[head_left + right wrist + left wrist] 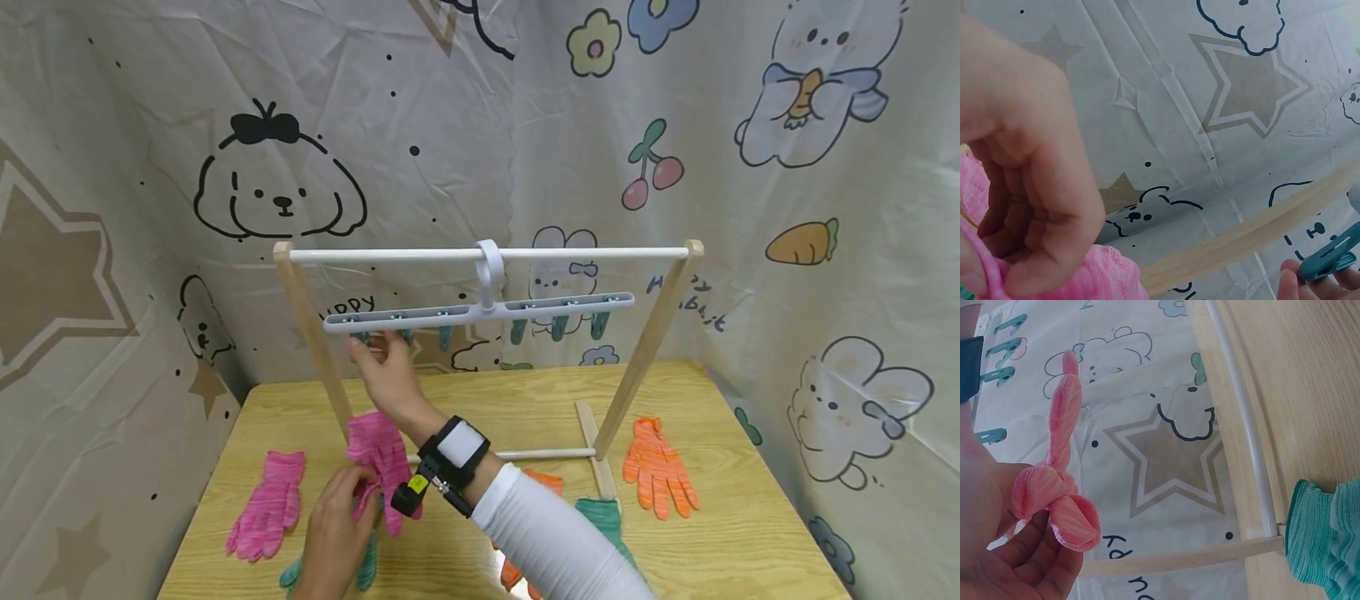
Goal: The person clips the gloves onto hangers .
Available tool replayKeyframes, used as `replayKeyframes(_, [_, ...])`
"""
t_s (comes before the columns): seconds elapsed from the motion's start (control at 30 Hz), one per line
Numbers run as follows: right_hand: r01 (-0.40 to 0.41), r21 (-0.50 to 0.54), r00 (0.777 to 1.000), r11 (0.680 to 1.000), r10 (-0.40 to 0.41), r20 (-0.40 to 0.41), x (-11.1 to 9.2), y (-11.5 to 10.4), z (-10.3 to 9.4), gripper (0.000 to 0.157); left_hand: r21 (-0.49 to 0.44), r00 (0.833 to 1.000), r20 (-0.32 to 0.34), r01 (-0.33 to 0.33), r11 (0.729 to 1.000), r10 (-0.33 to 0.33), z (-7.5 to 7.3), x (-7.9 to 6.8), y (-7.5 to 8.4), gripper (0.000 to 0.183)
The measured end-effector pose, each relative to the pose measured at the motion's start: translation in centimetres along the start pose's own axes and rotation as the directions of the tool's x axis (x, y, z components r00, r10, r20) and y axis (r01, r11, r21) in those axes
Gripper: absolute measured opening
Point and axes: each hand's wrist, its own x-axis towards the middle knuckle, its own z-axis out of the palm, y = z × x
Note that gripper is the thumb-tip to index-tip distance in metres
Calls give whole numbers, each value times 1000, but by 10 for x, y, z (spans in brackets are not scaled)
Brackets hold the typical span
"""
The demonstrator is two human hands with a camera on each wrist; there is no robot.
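Note:
My left hand (335, 527) grips a pink glove (378, 457) by one end, low at the left front; in the left wrist view this pink glove (1063, 428) stands up from the fingers in a bunched strip. Above it, my right hand (397, 383) reaches up to the left end of a grey-white clip hanger (420, 318). Its fingertips pinch a teal clip (1329, 253), seen at the lower right of the right wrist view. The hanger hooks over the white bar (600, 252) of a wooden rack, with several more teal clips (558, 327) hanging bare.
Another pink glove (267, 506) lies left on the wooden table (712, 467). An orange glove (660, 471) lies right of the rack leg (645, 358). Green (600, 521) and orange gloves (543, 481) lie partly behind my right forearm. Patterned cloth (450, 167) surrounds the table.

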Motion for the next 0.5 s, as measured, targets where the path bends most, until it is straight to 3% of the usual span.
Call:
replayKeyframes(0.2, [40,21,998,999,-39,-50,-5,-2,-7,28,-12,1000,-19,-16,1000,16,1,-1,-1,25])
replayKeyframes(0.5, [75,28,996,997,-73,-45,-24,-29,-20,25,-31,999,-22,-28,999,27,0,0,2,26])
